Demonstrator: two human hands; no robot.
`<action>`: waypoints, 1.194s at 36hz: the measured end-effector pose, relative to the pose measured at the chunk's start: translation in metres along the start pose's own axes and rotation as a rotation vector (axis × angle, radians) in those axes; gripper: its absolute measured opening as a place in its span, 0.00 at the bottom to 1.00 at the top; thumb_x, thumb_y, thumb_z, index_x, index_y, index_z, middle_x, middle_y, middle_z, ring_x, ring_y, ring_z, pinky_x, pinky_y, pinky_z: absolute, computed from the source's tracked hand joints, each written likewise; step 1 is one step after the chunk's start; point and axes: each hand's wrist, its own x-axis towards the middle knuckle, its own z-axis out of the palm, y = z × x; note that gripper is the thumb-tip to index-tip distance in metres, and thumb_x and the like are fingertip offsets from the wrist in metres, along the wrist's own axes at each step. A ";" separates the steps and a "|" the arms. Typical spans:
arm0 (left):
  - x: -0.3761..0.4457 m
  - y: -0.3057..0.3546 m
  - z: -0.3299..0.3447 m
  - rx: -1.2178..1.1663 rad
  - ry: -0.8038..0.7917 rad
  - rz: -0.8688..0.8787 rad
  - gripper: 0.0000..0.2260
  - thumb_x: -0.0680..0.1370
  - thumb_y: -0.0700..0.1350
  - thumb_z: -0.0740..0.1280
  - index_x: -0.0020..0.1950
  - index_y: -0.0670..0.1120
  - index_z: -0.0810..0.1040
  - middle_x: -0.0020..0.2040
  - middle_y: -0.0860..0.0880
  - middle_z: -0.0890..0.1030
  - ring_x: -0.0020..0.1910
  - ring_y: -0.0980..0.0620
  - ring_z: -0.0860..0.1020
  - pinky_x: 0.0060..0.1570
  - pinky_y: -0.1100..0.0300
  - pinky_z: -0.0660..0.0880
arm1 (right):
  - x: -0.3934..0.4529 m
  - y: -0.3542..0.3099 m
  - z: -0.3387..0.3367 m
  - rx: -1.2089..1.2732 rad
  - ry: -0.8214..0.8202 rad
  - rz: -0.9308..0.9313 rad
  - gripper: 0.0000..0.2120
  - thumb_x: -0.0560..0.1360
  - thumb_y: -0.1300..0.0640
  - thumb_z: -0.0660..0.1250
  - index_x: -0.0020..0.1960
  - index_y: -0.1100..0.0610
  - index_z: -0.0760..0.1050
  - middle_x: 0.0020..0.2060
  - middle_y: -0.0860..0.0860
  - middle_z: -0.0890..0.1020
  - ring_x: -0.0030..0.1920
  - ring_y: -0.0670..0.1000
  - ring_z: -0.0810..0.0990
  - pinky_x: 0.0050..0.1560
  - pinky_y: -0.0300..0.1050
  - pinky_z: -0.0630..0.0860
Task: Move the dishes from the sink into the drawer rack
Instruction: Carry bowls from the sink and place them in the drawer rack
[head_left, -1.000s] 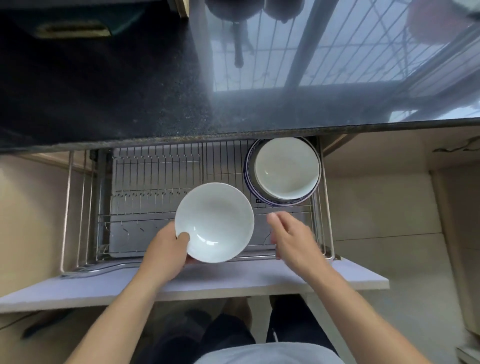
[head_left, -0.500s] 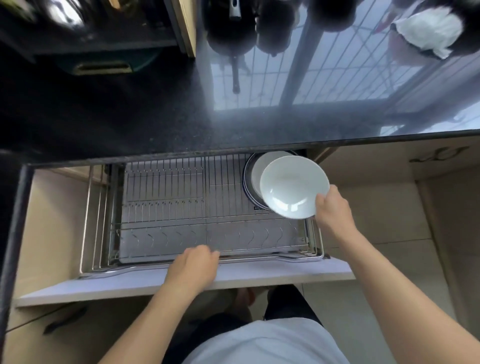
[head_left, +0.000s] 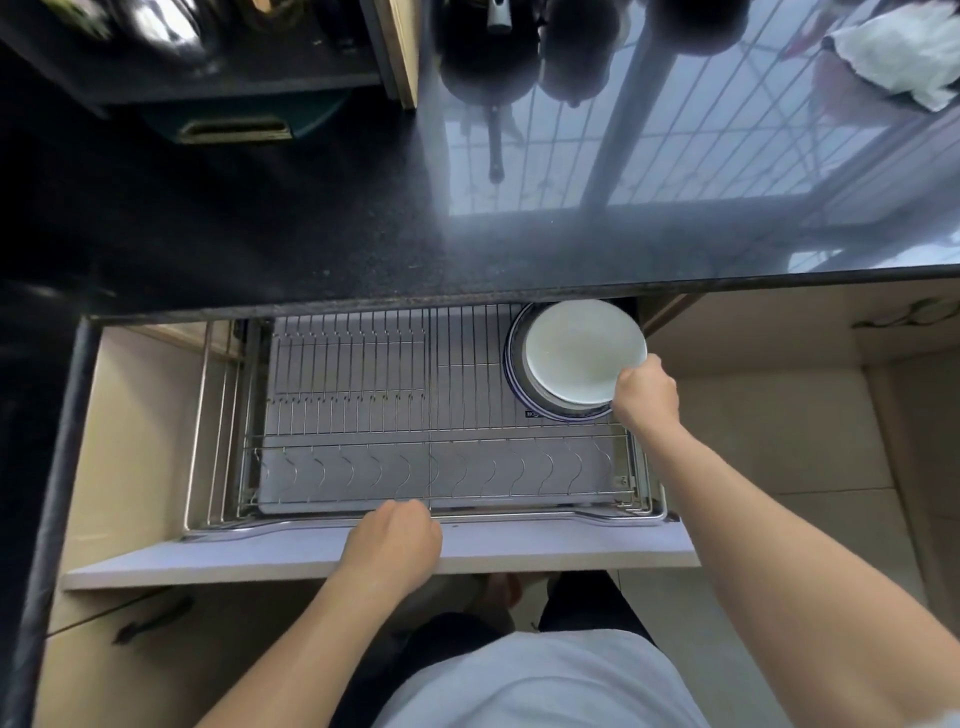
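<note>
Our right hand (head_left: 645, 391) grips the near right rim of the white bowl (head_left: 582, 352), which sits in the stack of dishes (head_left: 514, 382) at the far right corner of the drawer rack (head_left: 363, 415). Our left hand (head_left: 395, 540) rests with fingers curled over the drawer front (head_left: 260, 558), holding no dish. The dark bench (head_left: 260, 234) lies beyond.

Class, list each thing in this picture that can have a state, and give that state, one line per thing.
drawer rack: pulled open
white bowl: held at its rim, over the stacked dishes
stacked dishes: in the rack's far right corner
right hand: gripping the bowl
left hand: resting on the drawer front
</note>
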 end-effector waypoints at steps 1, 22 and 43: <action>0.000 0.000 0.000 0.003 0.000 0.001 0.12 0.82 0.45 0.57 0.39 0.47 0.70 0.43 0.46 0.75 0.46 0.41 0.75 0.44 0.54 0.71 | 0.000 0.000 0.002 0.003 0.008 0.011 0.17 0.84 0.57 0.52 0.68 0.64 0.67 0.64 0.66 0.76 0.62 0.67 0.75 0.52 0.53 0.69; -0.011 0.000 -0.023 -0.061 -0.148 0.064 0.10 0.80 0.47 0.56 0.40 0.46 0.69 0.39 0.48 0.75 0.36 0.47 0.69 0.38 0.55 0.65 | -0.035 0.021 -0.033 0.218 -0.079 0.060 0.24 0.76 0.45 0.56 0.67 0.57 0.70 0.46 0.62 0.85 0.40 0.60 0.82 0.52 0.59 0.81; -0.199 0.358 -0.071 -0.246 -0.146 0.808 0.09 0.83 0.49 0.65 0.51 0.48 0.84 0.43 0.51 0.88 0.49 0.47 0.85 0.57 0.50 0.80 | -0.202 0.265 -0.316 0.960 0.212 0.006 0.09 0.82 0.57 0.63 0.54 0.60 0.80 0.34 0.53 0.80 0.27 0.48 0.73 0.36 0.46 0.72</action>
